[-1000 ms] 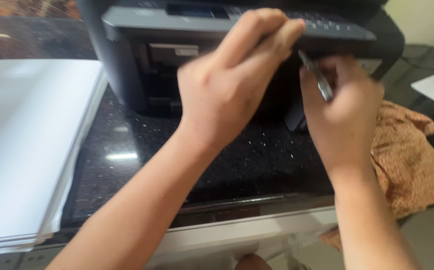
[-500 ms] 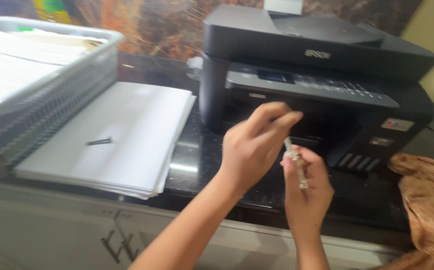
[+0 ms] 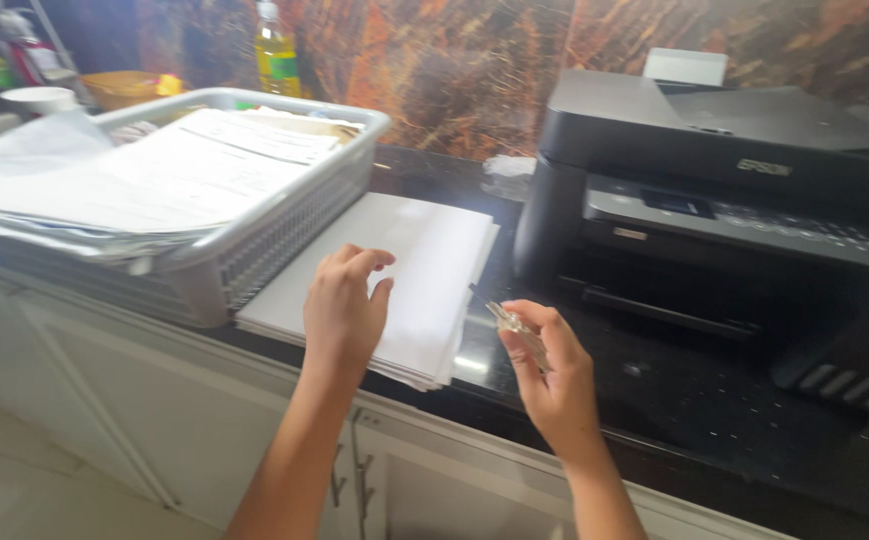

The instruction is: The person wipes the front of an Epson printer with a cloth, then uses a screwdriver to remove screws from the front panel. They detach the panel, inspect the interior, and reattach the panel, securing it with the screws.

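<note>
Black counter (image 3: 694,400), left hand (image 3: 342,305) on paper stack (image 3: 424,270), right hand (image 3: 549,375) pinching pen (image 3: 514,328)

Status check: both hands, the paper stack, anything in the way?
Left hand flat on white paper stack. Right hand pinching a small silvery tool. Grey basket and black printer flank stack.

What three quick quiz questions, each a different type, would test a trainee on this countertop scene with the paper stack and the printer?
1. True or false: the left hand rests on the stack of white paper.
2. Multiple choice: the right hand holds A) a small clear pen-like object, B) a mug, C) scissors.
3. Short answer: what stands at the stack's far right on the black countertop?

Key: 1 true. 2 A. 3 A black printer; the grey basket of papers is on the stack's other side.
</note>
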